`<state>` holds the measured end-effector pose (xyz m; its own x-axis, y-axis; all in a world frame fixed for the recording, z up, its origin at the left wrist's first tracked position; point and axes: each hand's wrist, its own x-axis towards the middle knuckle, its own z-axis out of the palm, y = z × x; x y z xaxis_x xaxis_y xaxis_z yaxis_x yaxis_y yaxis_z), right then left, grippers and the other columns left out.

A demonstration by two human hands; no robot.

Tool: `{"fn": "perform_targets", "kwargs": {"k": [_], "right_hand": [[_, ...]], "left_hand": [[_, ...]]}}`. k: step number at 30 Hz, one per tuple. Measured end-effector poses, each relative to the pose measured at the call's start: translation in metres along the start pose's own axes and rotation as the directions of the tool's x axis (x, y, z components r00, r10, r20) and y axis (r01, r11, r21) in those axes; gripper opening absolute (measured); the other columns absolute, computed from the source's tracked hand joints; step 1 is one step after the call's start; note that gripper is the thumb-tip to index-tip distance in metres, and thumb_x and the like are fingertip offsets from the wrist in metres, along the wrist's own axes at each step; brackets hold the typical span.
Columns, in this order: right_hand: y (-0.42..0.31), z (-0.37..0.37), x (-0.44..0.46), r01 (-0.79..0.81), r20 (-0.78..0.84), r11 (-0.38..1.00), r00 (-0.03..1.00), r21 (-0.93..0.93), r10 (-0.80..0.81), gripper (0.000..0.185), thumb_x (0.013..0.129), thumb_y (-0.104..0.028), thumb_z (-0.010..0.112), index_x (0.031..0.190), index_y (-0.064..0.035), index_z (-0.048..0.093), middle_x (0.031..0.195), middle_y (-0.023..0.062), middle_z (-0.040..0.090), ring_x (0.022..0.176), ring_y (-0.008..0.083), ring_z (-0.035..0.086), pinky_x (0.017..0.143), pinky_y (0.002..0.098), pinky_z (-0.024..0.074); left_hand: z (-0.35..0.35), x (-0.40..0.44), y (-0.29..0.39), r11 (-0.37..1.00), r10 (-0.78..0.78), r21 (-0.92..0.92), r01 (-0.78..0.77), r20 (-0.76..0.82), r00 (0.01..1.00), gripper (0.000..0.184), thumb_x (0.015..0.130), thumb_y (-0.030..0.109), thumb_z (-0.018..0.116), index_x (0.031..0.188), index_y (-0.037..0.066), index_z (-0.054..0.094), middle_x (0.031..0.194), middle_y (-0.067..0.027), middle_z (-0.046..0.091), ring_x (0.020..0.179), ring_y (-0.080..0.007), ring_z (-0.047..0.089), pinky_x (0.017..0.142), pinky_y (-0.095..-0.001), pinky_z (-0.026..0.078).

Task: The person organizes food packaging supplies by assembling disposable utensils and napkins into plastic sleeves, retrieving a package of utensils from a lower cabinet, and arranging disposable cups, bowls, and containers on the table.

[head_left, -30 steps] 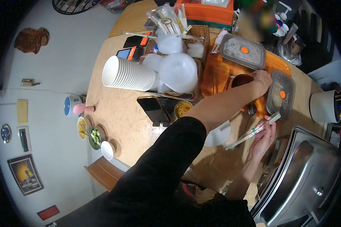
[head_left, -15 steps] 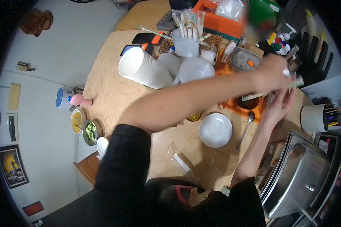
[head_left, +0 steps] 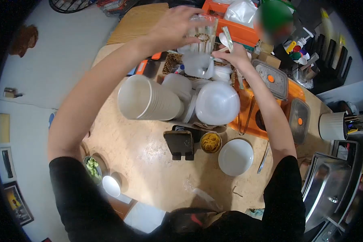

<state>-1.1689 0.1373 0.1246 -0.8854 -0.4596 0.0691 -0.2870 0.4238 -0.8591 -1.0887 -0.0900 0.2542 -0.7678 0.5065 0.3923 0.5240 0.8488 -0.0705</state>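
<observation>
My left hand (head_left: 175, 28) is raised at the back of the table with its fingers spread. Its fingertips are beside a clear plastic bag of wrapped chopsticks (head_left: 202, 36), and I see nothing in its grasp. To the right of the bag, my right hand (head_left: 234, 55) is closed on a white plastic spoon (head_left: 223, 39) and a slim paper-wrapped stick with green print (head_left: 228, 37). Below the hands, a translucent plastic tub (head_left: 197, 66) stands in front of a wicker basket (head_left: 172, 62).
Stacked white tubs (head_left: 139, 99) and translucent bowls (head_left: 218, 103) fill the middle. Nearer me are a phone stand (head_left: 179, 143), a cup of rubber bands (head_left: 211, 142) and a white bowl (head_left: 236, 157). An orange tray (head_left: 246, 109) lies right, beyond it a steel chafing dish (head_left: 330, 185).
Both hands have moved from above the orange tray to the back of the table. My left arm no longer crosses over the tubs, and my left hand has opened. The view has shifted.
</observation>
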Motion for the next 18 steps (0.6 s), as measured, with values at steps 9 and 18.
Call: {"fn": "perform_targets", "kwargs": {"k": [9,18], "right_hand": [[0.007,-0.009,0.026,0.041,-0.112,0.997,0.993,0.061,-0.034,0.019,0.077,-0.019,0.07,0.081,-0.001,0.066,0.069,0.0076,0.064,0.06,0.0127,0.061,0.059,0.0291,0.0487],[-0.008,-0.034,0.027,0.137,-0.125,0.981,0.985,0.136,-0.121,0.03,0.085,-0.028,0.062,0.093,0.0013,0.057,0.074,0.0047,0.06,0.056,0.0128,0.058,0.054,0.0273,0.047]], "left_hand": [[0.034,0.036,-0.02,0.992,0.13,-0.036,-0.125,0.336,0.933,0.03,0.077,0.039,0.064,0.087,0.01,0.067,0.118,-0.0102,0.053,0.112,-0.0287,0.046,0.092,-0.041,0.039],[0.038,0.035,-0.026,0.98,0.189,-0.098,-0.171,0.219,0.957,0.033,0.074,0.037,0.068,0.079,0.006,0.057,0.094,-0.0128,0.056,0.093,-0.0316,0.054,0.084,-0.0411,0.043]]}}
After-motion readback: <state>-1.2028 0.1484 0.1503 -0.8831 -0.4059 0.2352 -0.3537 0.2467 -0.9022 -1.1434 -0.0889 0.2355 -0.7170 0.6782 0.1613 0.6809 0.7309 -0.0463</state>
